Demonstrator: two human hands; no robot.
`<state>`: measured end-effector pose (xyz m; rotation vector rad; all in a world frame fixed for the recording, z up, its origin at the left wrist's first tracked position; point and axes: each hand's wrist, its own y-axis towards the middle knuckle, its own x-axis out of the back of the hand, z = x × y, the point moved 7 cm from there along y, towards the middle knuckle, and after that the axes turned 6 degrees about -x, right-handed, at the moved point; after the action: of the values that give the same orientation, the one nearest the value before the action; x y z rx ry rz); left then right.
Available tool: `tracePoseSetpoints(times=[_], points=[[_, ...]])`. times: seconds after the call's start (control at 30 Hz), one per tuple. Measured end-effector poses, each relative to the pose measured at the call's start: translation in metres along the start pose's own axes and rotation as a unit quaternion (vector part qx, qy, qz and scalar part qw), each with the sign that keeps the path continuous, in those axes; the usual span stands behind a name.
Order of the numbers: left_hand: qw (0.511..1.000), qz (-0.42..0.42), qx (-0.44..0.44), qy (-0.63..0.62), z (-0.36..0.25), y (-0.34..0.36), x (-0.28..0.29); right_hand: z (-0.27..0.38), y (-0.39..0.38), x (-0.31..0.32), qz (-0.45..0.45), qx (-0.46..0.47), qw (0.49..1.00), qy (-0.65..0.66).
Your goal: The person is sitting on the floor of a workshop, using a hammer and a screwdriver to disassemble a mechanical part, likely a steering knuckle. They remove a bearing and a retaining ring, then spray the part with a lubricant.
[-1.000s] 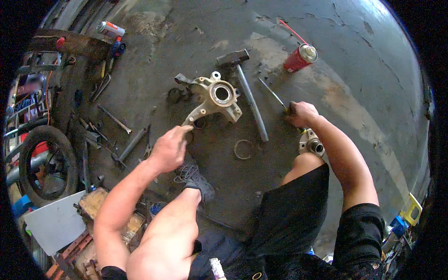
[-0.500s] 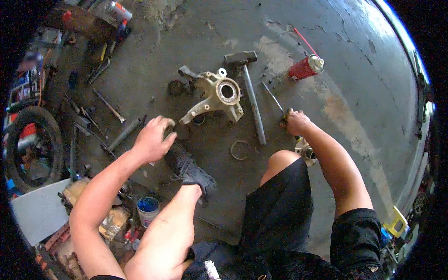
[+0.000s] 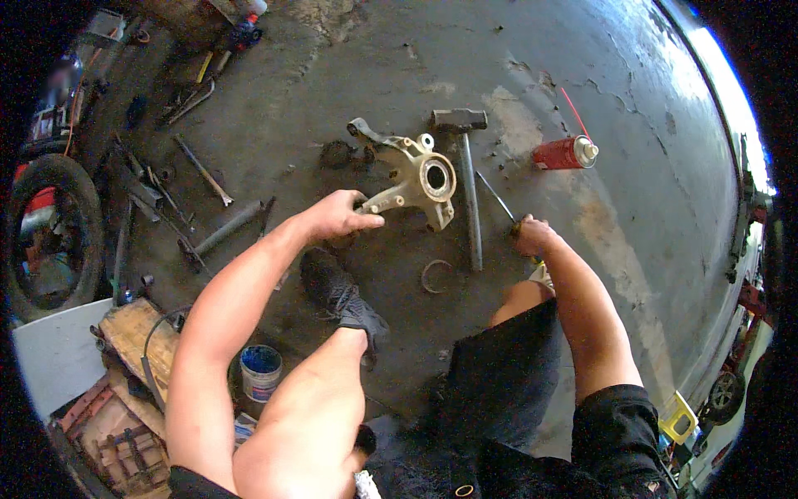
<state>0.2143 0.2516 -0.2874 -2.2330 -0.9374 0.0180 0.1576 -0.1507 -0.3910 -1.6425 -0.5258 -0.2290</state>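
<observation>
My left hand (image 3: 341, 214) grips the end of the lower left arm of a pale metal steering knuckle (image 3: 416, 179), which has a round bearing bore. The thumb lies along the top of that arm and the fingers are partly hidden. In my right hand (image 3: 536, 236) is a screwdriver (image 3: 496, 197), its thin shaft pointing up and left toward a sledgehammer (image 3: 470, 195). The hammer lies just right of the knuckle, with its head at the far end. Nearer to me, a thin metal ring (image 3: 425, 281) rests on the floor.
Beyond my right hand is a red spray can (image 3: 559, 155) with a red straw. Dark round parts (image 3: 337, 155) lie left of the knuckle. Metal pipes and tools (image 3: 229, 230), a tyre (image 3: 94, 241), a small bucket (image 3: 260, 391) and wood pieces (image 3: 137, 333) are at left.
My left hand has moved right and forward and closed on the knuckle's arm, which has tilted slightly. My right hand still holds the screwdriver. The whole view has shifted a little.
</observation>
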Motion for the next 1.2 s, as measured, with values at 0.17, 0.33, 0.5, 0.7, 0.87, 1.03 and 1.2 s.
tracePoseSetpoints(times=[0.17, 0.33, 0.5, 0.7, 0.87, 1.03, 1.2], points=[[0.951, 0.120, 0.122, -0.258, 0.013, 0.012, -0.024, 0.000, -0.006, 0.009, 0.029, -0.076, 0.995, 0.059], [0.980, 0.053, 0.072, -0.177, -0.005, 0.013, -0.014, -0.004, -0.007, 0.005, -0.038, -0.057, 0.995, 0.079], [0.985, -0.005, 0.089, -0.150, -0.048, 0.009, 0.006, -0.027, 0.009, -0.015, -0.040, -0.055, 0.994, 0.084], [0.906, -0.094, 0.028, 0.412, -0.106, -0.024, 0.061, -0.003, -0.021, 0.014, -0.036, -0.021, 0.998, 0.051], [0.825, -0.092, -0.011, 0.558, -0.117, -0.024, 0.053, 0.002, -0.031, 0.026, -0.012, -0.066, 0.991, 0.112], [0.787, -0.100, -0.118, 0.598, -0.113, -0.016, 0.014, -0.008, -0.009, 0.007, -0.016, -0.074, 0.993, 0.088], [0.772, -0.145, -0.145, 0.602, -0.089, -0.027, -0.044, -0.007, -0.007, 0.007, -0.037, -0.090, 0.987, 0.125]])
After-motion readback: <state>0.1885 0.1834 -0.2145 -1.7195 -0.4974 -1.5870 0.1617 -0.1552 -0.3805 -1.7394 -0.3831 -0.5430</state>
